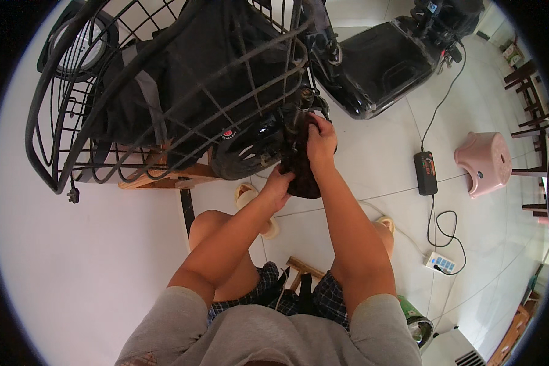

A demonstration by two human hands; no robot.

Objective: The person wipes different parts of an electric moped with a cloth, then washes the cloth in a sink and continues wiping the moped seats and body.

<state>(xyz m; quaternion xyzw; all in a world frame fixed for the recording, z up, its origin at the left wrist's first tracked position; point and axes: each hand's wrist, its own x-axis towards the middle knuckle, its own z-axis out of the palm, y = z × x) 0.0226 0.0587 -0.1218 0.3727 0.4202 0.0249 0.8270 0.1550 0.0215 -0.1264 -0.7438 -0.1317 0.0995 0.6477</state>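
Note:
A dark, glossy brown-black piece (304, 174), perhaps a mudguard or cover, is in front of me beside a black electric scooter (379, 64). My right hand (322, 139) grips its upper right edge, thumb on the near face. Lower down, my left hand (278, 188) holds its left edge. Just above it is a metal shaft or tube end (305, 98). A dark wheel (242, 158) lies to the left of the piece. I cannot tell whether the piece is attached to the scooter.
A wire basket (228, 107) holding black cloth (201, 68) overhangs the upper left. A plug (73, 195) dangles below it. On the tiled floor are a charger (425, 174), a power strip (439, 263) and a pink stool (485, 160). A green bin (414, 315) stands lower right.

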